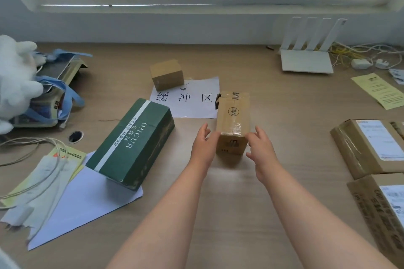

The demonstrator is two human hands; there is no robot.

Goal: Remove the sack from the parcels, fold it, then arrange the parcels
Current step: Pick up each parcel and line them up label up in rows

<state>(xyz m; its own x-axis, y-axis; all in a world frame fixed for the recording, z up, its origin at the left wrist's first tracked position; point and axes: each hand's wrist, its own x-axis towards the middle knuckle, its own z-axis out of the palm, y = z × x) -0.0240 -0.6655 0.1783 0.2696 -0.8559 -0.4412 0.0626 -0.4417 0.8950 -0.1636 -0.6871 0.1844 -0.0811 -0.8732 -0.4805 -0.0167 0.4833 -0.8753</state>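
A tall brown taped parcel stands on the wooden table at the centre, its far end beside a white printed sheet. My left hand is at its near left corner and my right hand at its near right corner; both have fingers spread and only brush the edges. A green box lies tilted to the left. A small brown box sits on the sheet's far corner. Two larger brown parcels lie at the right edge.
A pale flat torn bag with cords lies on papers at the front left. White plush toy and blue straps sit at the far left. A white router with cables stands at the back right, with a yellow leaflet nearby.
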